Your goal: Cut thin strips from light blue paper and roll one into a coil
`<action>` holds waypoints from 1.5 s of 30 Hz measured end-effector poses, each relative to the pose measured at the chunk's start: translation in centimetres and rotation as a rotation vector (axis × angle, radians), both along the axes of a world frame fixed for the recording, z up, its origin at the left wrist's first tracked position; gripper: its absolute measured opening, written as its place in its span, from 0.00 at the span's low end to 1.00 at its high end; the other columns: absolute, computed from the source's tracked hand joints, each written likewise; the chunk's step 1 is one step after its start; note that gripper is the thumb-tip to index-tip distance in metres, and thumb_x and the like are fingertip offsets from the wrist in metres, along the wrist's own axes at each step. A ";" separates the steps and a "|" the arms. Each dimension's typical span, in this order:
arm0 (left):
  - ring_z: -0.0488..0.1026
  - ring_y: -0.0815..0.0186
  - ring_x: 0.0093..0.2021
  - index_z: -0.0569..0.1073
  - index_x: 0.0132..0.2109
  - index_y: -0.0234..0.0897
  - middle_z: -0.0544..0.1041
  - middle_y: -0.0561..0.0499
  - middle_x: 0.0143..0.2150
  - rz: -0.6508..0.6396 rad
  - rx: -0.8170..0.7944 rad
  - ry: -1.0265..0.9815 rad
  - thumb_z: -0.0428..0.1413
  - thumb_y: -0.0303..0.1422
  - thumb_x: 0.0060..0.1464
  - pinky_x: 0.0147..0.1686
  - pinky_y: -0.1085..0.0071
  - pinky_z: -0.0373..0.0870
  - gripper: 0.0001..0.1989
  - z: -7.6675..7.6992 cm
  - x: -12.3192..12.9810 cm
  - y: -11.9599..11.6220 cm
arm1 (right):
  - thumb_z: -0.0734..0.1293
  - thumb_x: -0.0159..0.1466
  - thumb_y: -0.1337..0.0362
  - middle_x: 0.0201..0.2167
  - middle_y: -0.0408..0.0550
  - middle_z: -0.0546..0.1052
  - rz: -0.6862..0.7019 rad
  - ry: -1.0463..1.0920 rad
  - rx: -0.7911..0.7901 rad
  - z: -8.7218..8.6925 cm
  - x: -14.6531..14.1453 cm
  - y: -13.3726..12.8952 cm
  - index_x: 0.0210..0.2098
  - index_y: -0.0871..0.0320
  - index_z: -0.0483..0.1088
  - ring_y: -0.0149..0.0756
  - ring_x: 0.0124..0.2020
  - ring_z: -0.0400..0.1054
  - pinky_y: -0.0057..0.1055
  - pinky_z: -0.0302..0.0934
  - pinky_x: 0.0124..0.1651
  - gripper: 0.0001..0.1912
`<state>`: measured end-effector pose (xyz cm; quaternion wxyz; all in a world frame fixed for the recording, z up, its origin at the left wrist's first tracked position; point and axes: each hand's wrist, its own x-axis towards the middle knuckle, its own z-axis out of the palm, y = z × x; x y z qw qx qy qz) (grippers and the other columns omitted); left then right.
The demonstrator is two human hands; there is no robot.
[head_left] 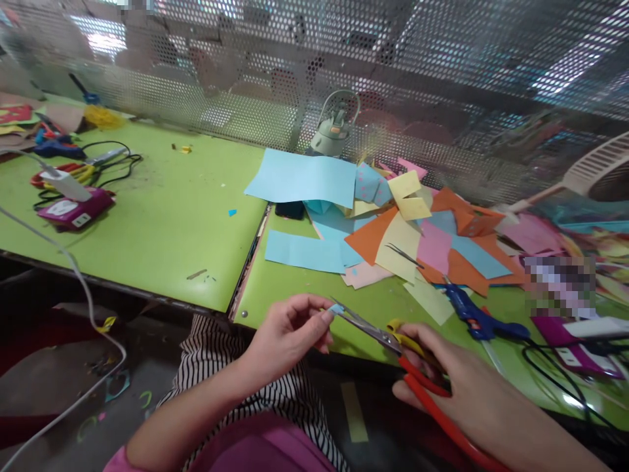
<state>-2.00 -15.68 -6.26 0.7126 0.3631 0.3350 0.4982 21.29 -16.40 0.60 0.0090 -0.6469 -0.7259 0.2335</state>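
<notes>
Between the thumb and fingers of my left hand [295,328] is a small light blue paper piece [337,309]. My right hand [437,360] has its fingers in the handles of the scissors [386,337], one handle yellow and one red. The scissor blades are parted and point left, with their tips at the small blue piece. Beyond my hands, a light blue paper strip [304,252] lies on the green table [187,216]. A larger light blue sheet [304,177] rests behind it, partly over a dark object.
Orange, yellow, pink and blue paper pieces [398,242] pile up at centre right, with tweezers [403,254] on them. A blue glue gun [474,314] lies at right. A bottle [331,131] stands by the perforated metal screen [236,85]. A purple power strip [76,208] with cables is at left.
</notes>
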 end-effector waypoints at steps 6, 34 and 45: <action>0.71 0.72 0.20 0.76 0.40 0.33 0.75 0.54 0.22 0.010 -0.015 0.001 0.65 0.48 0.49 0.24 0.75 0.71 0.22 0.0 0.3 -0.3 | 0.72 0.49 0.51 0.27 0.42 0.80 0.015 0.002 0.052 0.3 -0.7 0.3 0.41 0.50 0.69 0.43 0.26 0.75 0.34 0.68 0.25 0.22; 0.74 0.74 0.22 0.75 0.35 0.33 0.76 0.55 0.21 0.015 -0.120 -0.180 0.69 0.46 0.44 0.26 0.79 0.73 0.21 -0.4 0.7 -0.1 | 0.73 0.48 0.49 0.22 0.40 0.78 0.021 0.003 0.037 0.2 -0.5 0.7 0.29 0.51 0.68 0.40 0.22 0.71 0.30 0.59 0.21 0.17; 0.70 0.81 0.23 0.76 0.32 0.34 0.82 0.54 0.35 0.144 -0.232 -0.383 0.71 0.34 0.44 0.24 0.85 0.65 0.13 -1.0 0.4 1.1 | 0.71 0.51 0.42 0.25 0.45 0.77 -0.093 0.419 0.013 -2.4 1.8 1.1 0.35 0.51 0.70 0.38 0.23 0.70 0.31 0.68 0.26 0.21</action>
